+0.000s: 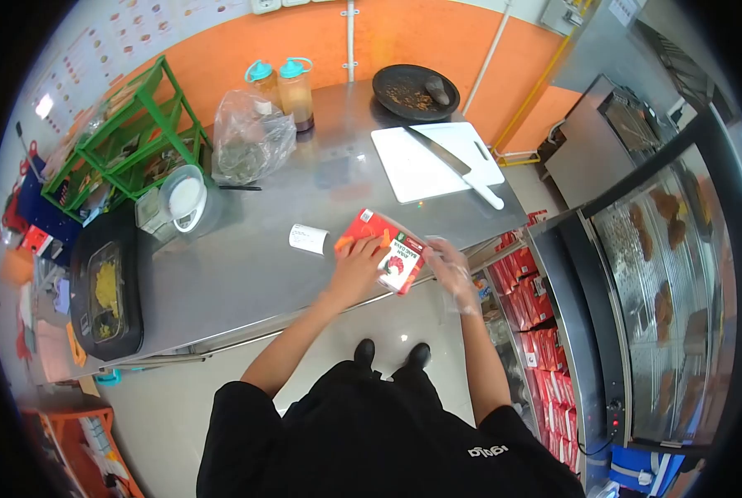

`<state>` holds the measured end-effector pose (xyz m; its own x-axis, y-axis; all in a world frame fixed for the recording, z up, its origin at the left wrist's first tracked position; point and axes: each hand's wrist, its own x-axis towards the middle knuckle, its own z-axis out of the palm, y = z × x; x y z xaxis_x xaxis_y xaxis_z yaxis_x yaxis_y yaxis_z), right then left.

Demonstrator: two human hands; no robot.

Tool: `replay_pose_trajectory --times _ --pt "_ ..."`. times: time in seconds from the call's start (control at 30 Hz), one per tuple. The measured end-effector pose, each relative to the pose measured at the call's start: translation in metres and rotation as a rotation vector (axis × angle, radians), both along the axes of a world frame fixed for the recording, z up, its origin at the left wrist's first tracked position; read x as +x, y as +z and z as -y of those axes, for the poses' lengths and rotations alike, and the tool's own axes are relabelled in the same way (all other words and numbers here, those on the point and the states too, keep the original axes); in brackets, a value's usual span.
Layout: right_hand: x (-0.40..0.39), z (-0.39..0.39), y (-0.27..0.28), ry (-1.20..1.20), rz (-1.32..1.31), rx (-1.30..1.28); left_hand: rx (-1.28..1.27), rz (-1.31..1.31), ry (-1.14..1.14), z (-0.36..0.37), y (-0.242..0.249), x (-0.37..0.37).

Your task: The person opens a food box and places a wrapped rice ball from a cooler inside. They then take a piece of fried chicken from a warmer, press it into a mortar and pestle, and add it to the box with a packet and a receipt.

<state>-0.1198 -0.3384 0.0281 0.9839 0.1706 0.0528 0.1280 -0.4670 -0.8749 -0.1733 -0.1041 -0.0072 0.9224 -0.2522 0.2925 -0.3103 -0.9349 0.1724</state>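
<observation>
A red and white printed carton point(397, 264) is at the front edge of the steel table, between my hands. My bare left hand point(359, 264) lies over its left part, fingers spread on the red surface. My right hand point(452, 270), in a clear plastic glove, is at the carton's right edge; its fingers are blurred, and its grip cannot be made out. A curled white paper slip point(308, 239) with writing lies just left of the carton. Behind, a white cutting board point(412, 170) carries a large knife point(454, 166) with a white handle.
On the steel table point(230, 282) stand a stone mortar point(400, 104), two sauce bottles point(296, 91), a plastic bag point(251, 141), a green rack point(139, 133), a white tub point(187, 199) and a black container point(105, 290). A glass display case point(661, 307) and red packets point(545, 357) are at right.
</observation>
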Motion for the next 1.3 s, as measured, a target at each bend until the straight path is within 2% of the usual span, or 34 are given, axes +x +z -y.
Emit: replay_pose_trajectory --times 0.03,0.07,0.13,0.17,0.23,0.27,0.33,0.4,0.43,0.5,0.57,0.63,0.8,0.93,1.0,1.03,1.1,1.13,1.2,1.3 --pt "0.003 0.002 -0.007 0.111 -0.157 0.129 0.089 0.131 -0.122 -0.008 -0.005 0.004" --pt "0.008 0.001 -0.012 0.229 -0.304 0.261 0.095 0.137 -0.126 -0.016 -0.009 0.006" --pt "-0.012 -0.002 -0.007 0.232 -0.373 0.306 0.127 0.004 0.039 -0.027 0.000 0.006" --pt "-0.027 -0.005 -0.007 0.228 -0.458 0.346 0.129 -0.001 0.043 -0.023 0.004 0.002" --pt "-0.039 -0.015 -0.024 0.226 -0.479 0.279 -0.257 -0.267 0.191 -0.006 0.035 -0.012" --pt "-0.040 -0.021 -0.033 0.208 -0.457 0.247 -0.235 -0.198 0.201 -0.004 0.022 -0.010" --pt "-0.040 -0.027 -0.030 0.191 -0.433 0.219 -0.264 -0.198 0.264 0.006 0.030 -0.008" --pt "-0.037 -0.033 -0.021 0.191 -0.063 -0.038 -0.298 -0.204 0.349 0.017 0.032 -0.007" --pt "-0.033 -0.035 -0.015 0.213 -0.064 -0.038 -0.257 -0.198 0.343 0.020 0.030 -0.003" --pt "-0.024 -0.035 -0.001 0.284 0.232 -0.158 -0.225 -0.198 0.367 0.013 0.023 0.000" --pt "-0.025 -0.036 0.014 0.327 0.248 -0.232 -0.419 -0.177 0.185 0.004 0.014 0.003" --pt "-0.022 -0.035 0.016 0.402 0.330 -0.350 -0.375 -0.183 0.166 -0.003 0.016 0.004" --pt "-0.021 -0.038 -0.005 0.455 0.422 -0.371 -0.163 -0.307 0.244 0.010 0.035 0.002" --pt "-0.017 -0.040 -0.008 0.513 0.424 -0.424 -0.158 -0.264 0.253 0.016 0.032 0.005" --pt "-0.010 -0.040 -0.009 0.536 0.399 -0.452 0.020 -0.110 0.213 0.018 0.025 0.004" --pt "-0.008 -0.039 -0.010 0.558 0.373 -0.481 0.021 -0.112 0.213 0.017 0.021 0.004" --pt "-0.008 -0.040 -0.015 0.565 0.384 -0.424 0.255 -0.040 0.135 0.013 0.016 0.008" --pt "-0.004 -0.041 -0.012 0.567 0.406 -0.370 0.257 -0.027 0.127 0.008 0.028 0.011" --pt "-0.004 -0.043 -0.006 0.531 0.376 -0.407 -0.043 -0.201 0.132 -0.002 0.053 0.005" --pt "-0.008 -0.053 0.006 0.503 0.371 -0.453 -0.057 -0.169 0.105 -0.006 0.067 -0.001"
